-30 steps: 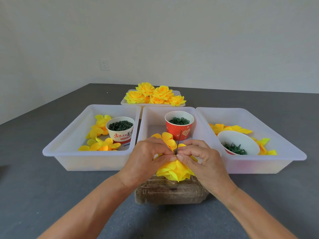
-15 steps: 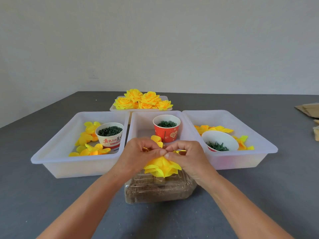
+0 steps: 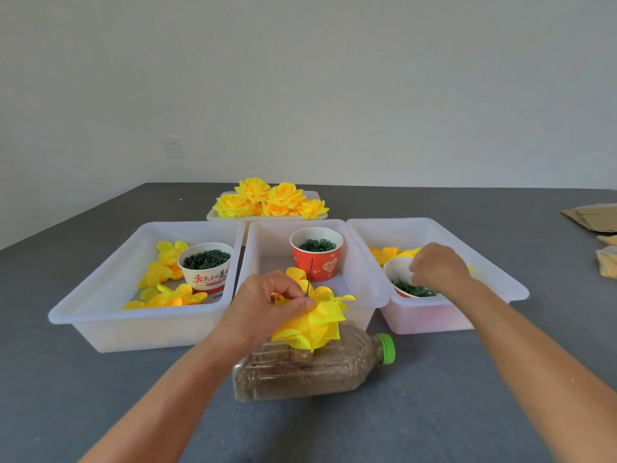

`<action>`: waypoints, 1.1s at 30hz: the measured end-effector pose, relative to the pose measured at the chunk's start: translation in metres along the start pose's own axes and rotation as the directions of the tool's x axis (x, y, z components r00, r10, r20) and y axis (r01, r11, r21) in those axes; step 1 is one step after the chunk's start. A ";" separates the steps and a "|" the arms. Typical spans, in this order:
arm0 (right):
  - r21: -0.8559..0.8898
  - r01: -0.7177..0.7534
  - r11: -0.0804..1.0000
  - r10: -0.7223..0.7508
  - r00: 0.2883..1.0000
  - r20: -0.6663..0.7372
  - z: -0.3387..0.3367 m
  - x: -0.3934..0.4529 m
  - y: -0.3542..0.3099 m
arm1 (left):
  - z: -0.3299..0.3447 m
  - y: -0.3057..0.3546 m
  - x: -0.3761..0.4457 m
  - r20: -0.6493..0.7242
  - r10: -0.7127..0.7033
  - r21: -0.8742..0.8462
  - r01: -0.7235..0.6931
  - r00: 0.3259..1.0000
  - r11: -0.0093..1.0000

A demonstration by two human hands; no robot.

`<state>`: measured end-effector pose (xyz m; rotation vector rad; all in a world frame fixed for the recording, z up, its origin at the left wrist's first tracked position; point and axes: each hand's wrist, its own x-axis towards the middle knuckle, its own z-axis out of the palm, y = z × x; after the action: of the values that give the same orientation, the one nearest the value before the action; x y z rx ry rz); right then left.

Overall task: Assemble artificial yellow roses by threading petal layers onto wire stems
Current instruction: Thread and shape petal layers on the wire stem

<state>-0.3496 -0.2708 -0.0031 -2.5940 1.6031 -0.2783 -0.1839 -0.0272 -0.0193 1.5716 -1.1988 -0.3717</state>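
My left hand (image 3: 270, 305) pinches a half-built yellow rose (image 3: 320, 324) at its top, where a thin green wire stem (image 3: 310, 275) sticks up through the petal layers. The rose sits above a plastic bottle (image 3: 317, 369) that lies on its side. My right hand (image 3: 437, 270) is over a white bowl (image 3: 395, 269) of small green pieces (image 3: 414, 290) in the right bin, with its fingertips curled down into the bowl. Whether they hold a piece is hidden. Loose yellow petal layers (image 3: 167, 272) lie in the left bin.
Three white bins stand side by side: left bin (image 3: 100, 315), middle bin (image 3: 267, 242), right bin (image 3: 500, 272). A red cup (image 3: 317, 253) and a white printed cup (image 3: 205, 267) hold green rings. Finished roses (image 3: 270, 200) fill a tray behind. Cardboard pieces (image 3: 591, 217) lie far right.
My right hand has let go of the rose and moved right into the white bowl. My left hand alone holds the rose now. The camera view shifted slightly.
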 end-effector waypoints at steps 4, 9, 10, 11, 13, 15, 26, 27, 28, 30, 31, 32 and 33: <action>-0.239 0.059 0.969 0.004 0.967 0.254 0.025 0.022 0.000 | 0.000 0.000 -0.001 -0.002 -0.012 -0.010 0.012 1.000 1.000; -0.307 0.080 0.948 0.010 0.959 0.282 0.028 0.029 -0.002 | 0.000 0.000 -0.003 -0.010 -0.028 -0.020 0.028 1.000 0.999; -0.304 0.082 0.949 0.003 0.963 0.268 0.029 0.029 -0.001 | 0.001 0.000 -0.003 -0.011 -0.030 -0.029 0.030 0.999 0.999; -0.287 0.070 0.955 0.002 0.970 0.243 0.030 0.029 -0.001 | 0.001 0.001 -0.004 -0.014 -0.031 -0.030 0.030 0.999 0.999; -0.246 0.036 0.968 0.008 0.984 0.179 0.034 0.030 0.002 | 0.002 0.001 -0.004 -0.019 -0.029 -0.028 0.029 0.999 0.999; -0.199 0.009 0.980 0.023 0.987 0.157 0.035 0.030 0.003 | 0.002 0.002 -0.005 -0.020 -0.029 -0.030 0.029 0.999 0.999; 0.523 -0.331 0.786 0.208 0.937 0.281 0.011 0.026 0.015 | 0.002 0.000 -0.003 -0.008 -0.012 -0.021 0.012 1.000 1.000; 0.594 -0.348 0.725 0.204 0.933 0.297 0.010 0.023 0.016 | 0.002 0.000 -0.004 -0.010 -0.012 -0.022 0.011 1.000 1.000; 0.672 -0.363 0.646 0.189 0.928 0.320 0.007 0.019 0.016 | 0.001 0.000 -0.004 -0.010 -0.011 -0.018 0.011 1.000 1.000; 0.809 -0.363 0.463 0.126 0.930 0.345 0.004 0.013 0.017 | 0.001 0.000 -0.005 -0.010 -0.006 -0.009 0.006 1.000 1.000; 0.855 -0.357 0.375 0.100 0.933 0.346 0.003 0.009 0.019 | 0.001 0.000 -0.005 -0.010 -0.005 -0.008 0.005 1.000 1.000; 0.888 -0.354 0.294 0.080 0.935 0.346 0.003 0.007 0.021 | 0.001 0.000 -0.006 -0.011 -0.005 -0.008 0.005 1.000 1.000; 0.908 -0.354 0.224 0.064 0.935 0.349 0.003 0.005 0.024 | 0.001 0.000 -0.006 -0.012 -0.006 -0.009 0.006 1.000 1.000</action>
<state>-0.3675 -0.2862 -0.0095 -1.3117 1.0556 -0.6482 -0.1871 -0.0224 -0.0213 1.5685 -1.1819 -0.3705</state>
